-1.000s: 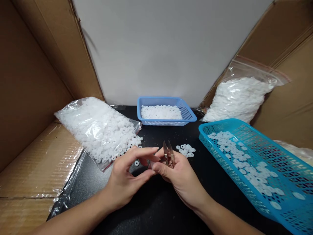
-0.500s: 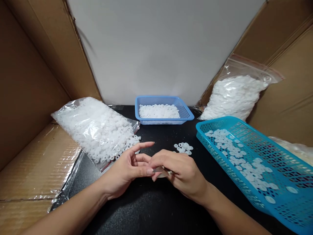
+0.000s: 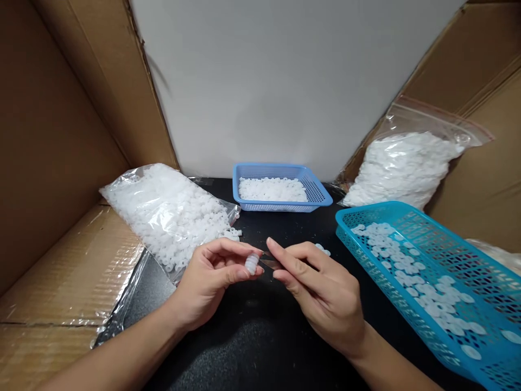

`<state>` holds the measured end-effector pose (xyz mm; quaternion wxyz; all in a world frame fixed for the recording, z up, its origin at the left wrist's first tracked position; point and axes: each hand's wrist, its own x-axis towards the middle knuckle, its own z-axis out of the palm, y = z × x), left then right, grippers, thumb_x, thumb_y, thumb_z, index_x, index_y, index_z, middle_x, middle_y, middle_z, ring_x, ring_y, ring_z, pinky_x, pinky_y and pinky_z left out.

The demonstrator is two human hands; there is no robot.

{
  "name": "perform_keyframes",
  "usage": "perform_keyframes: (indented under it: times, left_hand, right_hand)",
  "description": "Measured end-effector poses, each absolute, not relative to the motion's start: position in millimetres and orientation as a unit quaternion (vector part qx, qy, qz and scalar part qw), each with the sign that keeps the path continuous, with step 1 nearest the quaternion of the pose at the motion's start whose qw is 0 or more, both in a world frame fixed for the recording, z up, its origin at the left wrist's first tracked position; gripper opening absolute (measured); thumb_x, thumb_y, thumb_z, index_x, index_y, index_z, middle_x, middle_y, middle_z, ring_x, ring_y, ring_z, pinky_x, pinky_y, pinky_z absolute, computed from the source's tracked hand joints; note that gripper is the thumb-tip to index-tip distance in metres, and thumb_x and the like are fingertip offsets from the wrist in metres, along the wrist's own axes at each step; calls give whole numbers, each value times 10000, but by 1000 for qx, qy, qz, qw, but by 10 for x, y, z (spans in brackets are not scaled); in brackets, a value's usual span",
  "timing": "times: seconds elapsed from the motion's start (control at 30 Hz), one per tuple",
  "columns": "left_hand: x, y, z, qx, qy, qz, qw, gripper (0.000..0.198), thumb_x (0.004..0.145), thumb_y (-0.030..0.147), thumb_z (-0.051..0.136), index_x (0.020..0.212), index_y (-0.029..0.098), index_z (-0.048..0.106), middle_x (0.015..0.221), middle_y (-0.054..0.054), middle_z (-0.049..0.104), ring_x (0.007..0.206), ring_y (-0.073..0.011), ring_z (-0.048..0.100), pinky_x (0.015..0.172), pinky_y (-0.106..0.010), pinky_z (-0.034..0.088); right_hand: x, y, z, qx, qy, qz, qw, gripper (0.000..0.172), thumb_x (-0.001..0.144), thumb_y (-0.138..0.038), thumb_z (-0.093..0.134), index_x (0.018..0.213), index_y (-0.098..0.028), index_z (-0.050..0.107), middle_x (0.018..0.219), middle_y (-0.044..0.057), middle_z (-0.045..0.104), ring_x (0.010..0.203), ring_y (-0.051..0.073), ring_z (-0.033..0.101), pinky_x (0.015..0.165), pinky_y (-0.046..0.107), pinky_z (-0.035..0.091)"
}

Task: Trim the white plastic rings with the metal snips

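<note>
My left hand pinches a small white ribbed plastic piece between thumb and fingers, above the black tabletop. Facing it, my right hand grips a thin metal tool. The tool's tip points at the white piece and is very near it; whether they touch I cannot tell. Most of the tool is hidden by the right hand's fingers, so its exact kind does not show. Behind that hand, a few white plastic rings lie partly covered on the table.
At left, an opened clear bag spills white rings. A blue basket with white pieces stands at the back. On the right are a teal basket with flat white discs and a filled zip bag. Cardboard walls flank the table.
My hands have moved apart and turned, bringing the ribbed white piece into sight in my left fingers. The right hand has shifted right, over the loose rings. The view has shifted slightly.
</note>
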<state>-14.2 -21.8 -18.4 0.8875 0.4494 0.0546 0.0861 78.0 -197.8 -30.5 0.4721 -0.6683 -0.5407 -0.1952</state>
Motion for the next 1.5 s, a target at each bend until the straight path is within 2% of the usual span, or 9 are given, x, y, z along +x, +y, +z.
perform_keyframes:
  times: [0.1,0.33,0.57,0.97,1.27,1.4,1.5]
  left_hand:
    - [-148,-223,-171,458,44,106,881,159,659,147,949,756,192,831,896,-7,836,697,-100,776,725,-152,617]
    - [-155,-220,-185,497,50,151,853,162,635,148,958,706,201,823,822,-21,823,700,-107,739,716,-188,595]
    - [-197,-244,-210,515,48,159,841,178,626,122,955,690,210,815,815,-15,809,691,-106,707,696,-208,573]
    - [-197,-246,-220,529,65,168,829,177,622,169,965,672,191,798,754,-17,771,694,-127,702,699,-237,565]
    - [-194,-264,-206,535,77,165,825,181,612,180,968,659,181,793,738,-31,766,669,-133,688,680,-250,565]
    - [-188,-255,-210,531,71,165,828,186,607,166,969,658,172,790,742,-36,773,677,-137,701,684,-247,583]
    - [-182,-253,-220,524,64,150,836,198,618,141,961,739,172,808,758,-36,792,689,-143,730,685,-236,602]
  right_hand:
    - [757,-1986,-297,-678,-550,-246,421,573,1002,-108,613,1538,-274,497,859,48,691,735,155,637,621,273,503]
    - [703,-1995,-244,-694,-555,-304,342,581,987,-84,625,1533,-246,513,768,28,709,649,139,635,587,250,474]
    - [689,-2011,-245,-702,-559,-297,327,643,998,-94,602,1586,-281,422,775,25,727,638,144,646,588,256,471]
    - [668,-2034,-266,-700,-563,-313,307,670,983,-63,621,1595,-236,410,808,44,718,664,154,611,605,279,423]
    - [656,-2042,-262,-711,-558,-317,288,698,990,-87,620,1612,-266,360,784,28,713,622,152,550,586,284,385]
    - [644,-2043,-252,-706,-560,-314,300,652,981,-80,620,1580,-264,439,790,32,720,624,150,566,587,282,402]
    - [638,-2012,-247,-706,-541,-277,364,552,978,-46,591,1480,-275,588,803,28,702,659,144,605,606,266,443]
